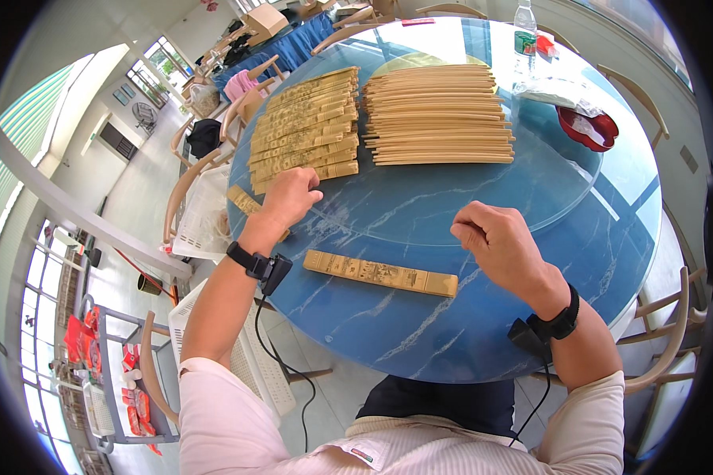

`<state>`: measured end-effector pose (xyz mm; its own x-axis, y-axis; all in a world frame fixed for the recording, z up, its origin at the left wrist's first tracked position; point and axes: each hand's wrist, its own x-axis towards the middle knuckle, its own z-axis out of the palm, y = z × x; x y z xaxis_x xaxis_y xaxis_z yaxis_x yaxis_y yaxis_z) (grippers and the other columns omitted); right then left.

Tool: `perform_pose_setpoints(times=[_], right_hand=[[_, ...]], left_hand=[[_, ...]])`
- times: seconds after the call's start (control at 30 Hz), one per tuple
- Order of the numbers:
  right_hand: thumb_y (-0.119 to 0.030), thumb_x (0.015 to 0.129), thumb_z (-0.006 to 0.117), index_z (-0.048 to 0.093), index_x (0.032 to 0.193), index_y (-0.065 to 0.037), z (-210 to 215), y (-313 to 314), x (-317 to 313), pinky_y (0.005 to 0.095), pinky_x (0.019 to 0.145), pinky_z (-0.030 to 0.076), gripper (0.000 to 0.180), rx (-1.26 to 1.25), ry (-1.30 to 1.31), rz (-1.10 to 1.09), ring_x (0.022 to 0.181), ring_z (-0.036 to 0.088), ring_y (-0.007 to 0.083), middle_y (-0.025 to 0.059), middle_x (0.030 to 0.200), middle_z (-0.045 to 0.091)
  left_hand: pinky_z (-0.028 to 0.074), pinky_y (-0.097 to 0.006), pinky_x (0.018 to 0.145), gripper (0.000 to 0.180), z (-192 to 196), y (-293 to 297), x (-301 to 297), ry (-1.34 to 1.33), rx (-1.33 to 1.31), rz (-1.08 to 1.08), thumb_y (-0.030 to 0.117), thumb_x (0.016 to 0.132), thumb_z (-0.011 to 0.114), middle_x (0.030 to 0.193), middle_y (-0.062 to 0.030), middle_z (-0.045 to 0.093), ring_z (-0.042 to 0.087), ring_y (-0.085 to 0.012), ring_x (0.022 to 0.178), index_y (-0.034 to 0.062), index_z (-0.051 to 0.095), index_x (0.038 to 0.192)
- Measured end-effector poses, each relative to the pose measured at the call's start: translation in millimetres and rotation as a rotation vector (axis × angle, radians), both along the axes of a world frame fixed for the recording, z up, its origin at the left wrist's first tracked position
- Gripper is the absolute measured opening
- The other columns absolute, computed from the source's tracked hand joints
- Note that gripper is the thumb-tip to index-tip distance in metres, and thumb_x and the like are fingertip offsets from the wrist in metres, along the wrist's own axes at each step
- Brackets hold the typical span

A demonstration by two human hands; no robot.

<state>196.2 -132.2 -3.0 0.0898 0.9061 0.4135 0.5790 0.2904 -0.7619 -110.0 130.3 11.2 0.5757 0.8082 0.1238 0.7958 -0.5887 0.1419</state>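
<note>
On the round blue table [467, 317] the work looks, by my judgement, only just begun on the loose pieces and far from finished on the whole. One printed paper sleeve [380, 273], long and flat and tan, lies by itself on the table's outer ring, nearer the person than the glass turntable [451, 214], between the two wrists. A second sleeve [244, 200] sticks out from under the left hand [291, 196] at the left rim of the turntable; that hand lies knuckles up with its fingers curled down onto the glass, and whether it pinches that sleeve or merely rests over it I cannot tell. The right hand [499, 241] hovers over the near edge of the turntable, loosely clenched, with nothing visible inside it. On the far half of the turntable, a broad stack of printed sleeves [305, 131] lies on the left and a neat pile of plain bamboo chopsticks [440, 115] just beside it on the right, both seemingly untouched in bulk. Beyond the chopsticks, toward the right rim of the turntable, are a red bowl [588, 127] and a clear water bottle [524, 32]. No chopstick is in either hand, and no filled sleeve can be made out.
</note>
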Motion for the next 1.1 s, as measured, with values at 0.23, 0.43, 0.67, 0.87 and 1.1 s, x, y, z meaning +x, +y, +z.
perform_pose_setpoints(times=[0.23, 0.43, 0.67, 0.87, 1.1], right_hand=[[-0.009, 0.101, 0.073, 0.069, 0.097, 0.002, -9.5, 4.2, 5.3, 0.0381, 0.063, 0.054, 0.012, 0.074, -0.117, 0.02, 0.067, 0.066, 0.0322, 0.0174, 0.079, 0.07], [-0.013, 0.099, 0.073, 0.067, 0.094, -0.002, -13.3, 4.4, 5.9, 0.049, 0.066, 0.054, 0.014, 0.027, -0.103, 0.015, 0.077, 0.068, 0.0437, 0.0201, 0.083, 0.071], [-0.014, 0.1, 0.072, 0.066, 0.096, -0.002, -12.5, 3.4, 4.5, 0.0461, 0.069, 0.056, 0.014, 0.055, -0.183, 0.03, 0.08, 0.07, 0.0395, 0.0158, 0.086, 0.072], [-0.017, 0.1, 0.072, 0.063, 0.092, -0.002, -16.0, 2.8, 1.2, 0.0499, 0.068, 0.056, 0.019, 0.108, -0.152, 0.011, 0.081, 0.071, 0.0404, 0.016, 0.086, 0.072], [-0.017, 0.1, 0.073, 0.063, 0.091, -0.001, -15.2, -1.0, -0.7, 0.0497, 0.067, 0.056, 0.021, 0.027, -0.211, 0.03, 0.079, 0.071, 0.04, 0.0155, 0.085, 0.071]], left_hand=[[0.059, -0.047, 0.088, 0.017, -0.6, -14.0, 15.1, -0.149, 0.158, -0.126, 0.013, 0.089, 0.079, 0.11, -0.0154, 0.077, 0.073, -0.0371, 0.102, 0.0039, 0.076, 0.103], [0.058, -0.041, 0.082, 0.015, 14.1, -38.9, 83.2, -0.234, 0.048, -0.335, 0.005, 0.091, 0.077, 0.099, -0.0179, 0.076, 0.074, -0.0337, 0.092, -0.0023, 0.075, 0.104], [0.05, -0.044, 0.116, 0.05, -11.7, -38.9, 139.0, -0.128, 0.279, -0.565, 0.011, 0.093, 0.08, 0.148, -0.0173, 0.064, 0.058, -0.0365, 0.138, 0.0017, 0.067, 0.139], [0.042, -0.047, 0.125, 0.061, -29.3, -46.1, 151.2, 0.086, 0.288, -0.568, 0.011, 0.101, 0.071, 0.163, -0.022, 0.049, 0.045, -0.0392, 0.153, 0.0003, 0.051, 0.157], [0.046, -0.046, 0.121, 0.05, -23.2, -76.2, 139.2, 0.029, 0.127, -0.632, 0.01, 0.1, 0.07, 0.158, -0.0233, 0.054, 0.052, -0.041, 0.146, -0.0027, 0.06, 0.147]])
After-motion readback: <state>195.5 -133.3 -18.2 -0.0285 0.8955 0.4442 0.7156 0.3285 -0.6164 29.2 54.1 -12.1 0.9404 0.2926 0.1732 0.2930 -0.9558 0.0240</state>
